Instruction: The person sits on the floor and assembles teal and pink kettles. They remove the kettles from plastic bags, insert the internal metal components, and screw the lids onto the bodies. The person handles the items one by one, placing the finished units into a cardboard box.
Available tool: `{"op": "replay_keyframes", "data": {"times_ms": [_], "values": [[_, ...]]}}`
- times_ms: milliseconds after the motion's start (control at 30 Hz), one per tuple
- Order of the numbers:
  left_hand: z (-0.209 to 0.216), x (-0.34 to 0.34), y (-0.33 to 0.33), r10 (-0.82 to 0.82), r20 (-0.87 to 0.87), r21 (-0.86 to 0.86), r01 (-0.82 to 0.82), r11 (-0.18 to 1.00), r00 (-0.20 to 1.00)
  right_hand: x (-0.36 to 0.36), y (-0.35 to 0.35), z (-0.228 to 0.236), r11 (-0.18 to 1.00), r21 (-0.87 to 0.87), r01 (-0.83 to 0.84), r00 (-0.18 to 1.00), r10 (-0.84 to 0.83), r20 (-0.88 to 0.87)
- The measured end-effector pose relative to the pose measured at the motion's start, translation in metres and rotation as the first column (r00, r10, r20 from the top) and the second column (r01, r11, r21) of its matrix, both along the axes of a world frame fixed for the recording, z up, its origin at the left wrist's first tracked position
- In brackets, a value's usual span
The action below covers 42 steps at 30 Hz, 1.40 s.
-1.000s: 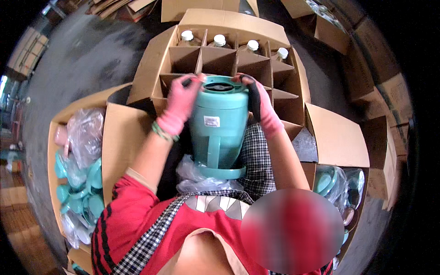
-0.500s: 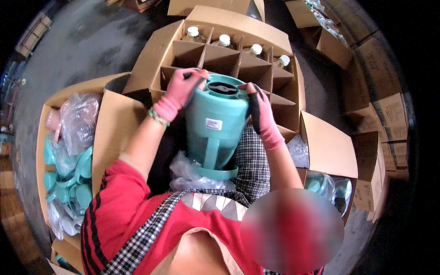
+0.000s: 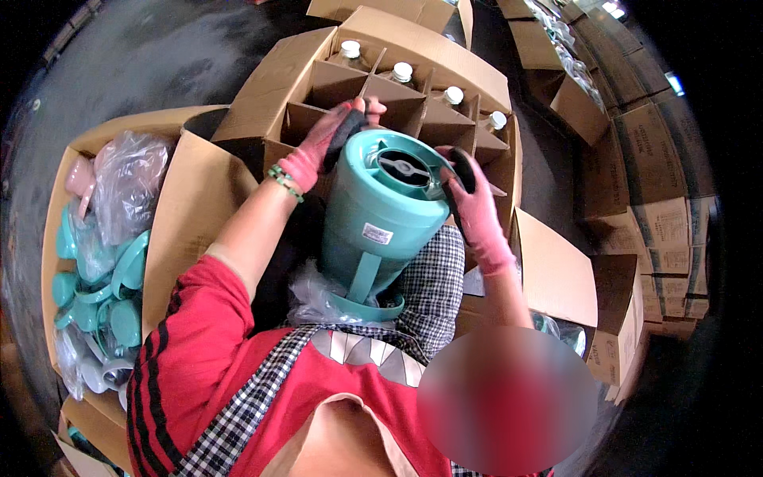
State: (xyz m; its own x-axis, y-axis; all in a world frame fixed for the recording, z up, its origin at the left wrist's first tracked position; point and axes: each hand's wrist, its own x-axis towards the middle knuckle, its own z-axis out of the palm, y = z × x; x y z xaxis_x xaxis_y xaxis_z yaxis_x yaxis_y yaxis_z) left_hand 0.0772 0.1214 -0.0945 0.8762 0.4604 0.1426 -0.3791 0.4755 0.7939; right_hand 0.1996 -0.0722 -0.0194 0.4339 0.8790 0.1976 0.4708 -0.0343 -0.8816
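A teal jug (image 3: 381, 207) stands on my lap with its handle toward me. A black round opening with a grey crossbar (image 3: 406, 168) is set in its upper end. My right hand (image 3: 475, 195), in a pink and black glove, is closed on the right side of the jug's upper rim. Off the rim's far left side, my left hand (image 3: 338, 137), gloved alike, holds nothing, its fingertips apart over the carton. A crumpled clear plastic bag (image 3: 311, 294) lies by the jug's lower end, partly hidden behind it.
Ahead stands a divided carton (image 3: 425, 30) with several white-capped bottles (image 3: 453, 96) in its far cells. The left carton (image 3: 191, 230) holds teal and pink parts and plastic bags. Another open carton (image 3: 556, 270) is at right. Stacked cartons (image 3: 648, 159) line the far right.
My left hand has come off the jug's rim and moved slightly away. The jug's top has tilted right, with my right hand still at its rim. The view has shifted a little.
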Motion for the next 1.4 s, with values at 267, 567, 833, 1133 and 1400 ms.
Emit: {"op": "replay_keyframes", "data": {"times_ms": [267, 567, 833, 1133, 1400], "values": [[-0.033, -0.007, -0.045, -0.391, 0.130, -0.505, 0.400, 0.765, 0.911, -0.018, 0.022, 0.070, 0.674, -0.723, -0.150, 0.574, 0.655, 0.491], [-0.017, -0.023, -0.037, -0.362, 0.235, -0.287, 0.421, 0.861, 0.902, -0.009, 0.036, 0.095, 0.481, -0.744, -0.463, -0.331, 0.685, 0.649], [-0.006, -0.019, -0.036, -0.281, 0.157, -0.368, 0.320, 0.873, 0.947, -0.027, 0.049, 0.055, 0.623, -0.781, -0.051, 0.455, 0.710, 0.537], [-0.038, -0.008, -0.026, -0.211, 0.279, -0.352, 0.304, 0.885, 0.937, -0.024, 0.041, 0.072, 0.730, -0.683, -0.021, 0.999, -0.007, -0.039], [-0.037, -0.006, -0.032, -0.060, -0.060, -0.042, 0.058, 0.997, 0.996, -0.109, -0.098, -0.024, 0.763, -0.606, -0.223, 0.912, -0.056, -0.406]]}}
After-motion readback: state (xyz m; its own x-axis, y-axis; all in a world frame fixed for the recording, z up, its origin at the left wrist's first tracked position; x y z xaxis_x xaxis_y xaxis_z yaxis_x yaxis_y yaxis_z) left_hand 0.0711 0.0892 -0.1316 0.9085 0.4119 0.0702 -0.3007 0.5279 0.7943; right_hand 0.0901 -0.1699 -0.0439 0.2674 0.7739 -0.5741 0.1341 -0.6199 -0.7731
